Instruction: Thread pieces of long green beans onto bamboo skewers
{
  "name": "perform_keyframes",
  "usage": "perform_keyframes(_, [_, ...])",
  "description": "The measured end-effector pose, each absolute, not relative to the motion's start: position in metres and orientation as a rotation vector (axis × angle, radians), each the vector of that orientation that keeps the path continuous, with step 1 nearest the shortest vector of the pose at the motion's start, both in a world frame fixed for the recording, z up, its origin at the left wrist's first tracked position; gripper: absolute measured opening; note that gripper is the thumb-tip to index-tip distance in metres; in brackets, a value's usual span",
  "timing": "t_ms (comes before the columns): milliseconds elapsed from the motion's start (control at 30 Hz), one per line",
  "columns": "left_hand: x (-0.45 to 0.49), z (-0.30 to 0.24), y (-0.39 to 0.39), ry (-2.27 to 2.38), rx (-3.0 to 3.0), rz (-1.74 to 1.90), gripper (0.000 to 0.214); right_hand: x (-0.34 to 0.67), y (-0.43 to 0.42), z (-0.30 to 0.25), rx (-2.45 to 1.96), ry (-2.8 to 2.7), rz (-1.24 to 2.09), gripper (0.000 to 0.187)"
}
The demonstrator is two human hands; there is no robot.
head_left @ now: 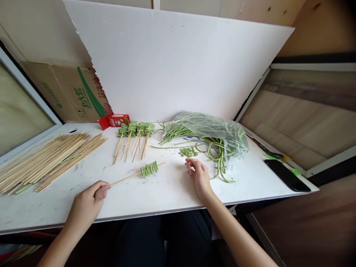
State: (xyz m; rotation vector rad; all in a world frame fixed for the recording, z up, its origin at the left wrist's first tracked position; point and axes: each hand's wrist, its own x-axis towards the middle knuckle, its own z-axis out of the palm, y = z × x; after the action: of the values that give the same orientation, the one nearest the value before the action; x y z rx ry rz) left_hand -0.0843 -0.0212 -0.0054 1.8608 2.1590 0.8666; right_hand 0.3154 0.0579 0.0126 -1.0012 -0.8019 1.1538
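Note:
My left hand [91, 198] is closed on the blunt end of a bamboo skewer [125, 179], low over the front of the white table. Several short green bean pieces [149, 169] are threaded side by side near the skewer's far end, and its bare tip sticks out beyond them. My right hand [198, 176] is just in front of a small pile of cut bean pieces [188, 152]. Its fingers are curled together towards the thumb, and what they hold, if anything, is too small to make out.
Filled skewers [136, 129] lie stacked at the back, beside a red box [118, 120]. Bare skewers [52, 155] cover the left. Long green beans [222, 163] spill from a clear plastic bag [205, 124]. A black phone [286, 175] lies right; a white board [178, 63] stands behind.

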Motion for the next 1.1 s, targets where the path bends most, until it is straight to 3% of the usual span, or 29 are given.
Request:
perform_keyframes(433, [-0.085,-0.024,-0.016,2.127,1.901,0.78,0.026,0.321,0.056,0.009,-1.262,-1.377,0.753,0.04])
perform_keyframes(600, [-0.08,-0.018,-0.017,2.128,1.907,0.766,0.026,0.364,0.08,0.03,-1.677,-1.668,0.356,0.033])
perform_keyframes(700, [-0.078,-0.014,-0.017,2.119,1.917,0.788,0.027,0.397,0.097,0.051,-2.171,-1.891,-0.032,0.029])
perform_keyframes(933, [-0.077,-0.011,-0.017,2.111,1.916,0.824,0.027,0.425,0.128,0.07,-2.468,-1.988,-0.015,0.029])
perform_keyframes(1100, [-0.079,-0.013,-0.018,2.112,1.898,0.8,0.025,0.421,0.14,0.071,-2.52,-2.104,0.012,0.012])
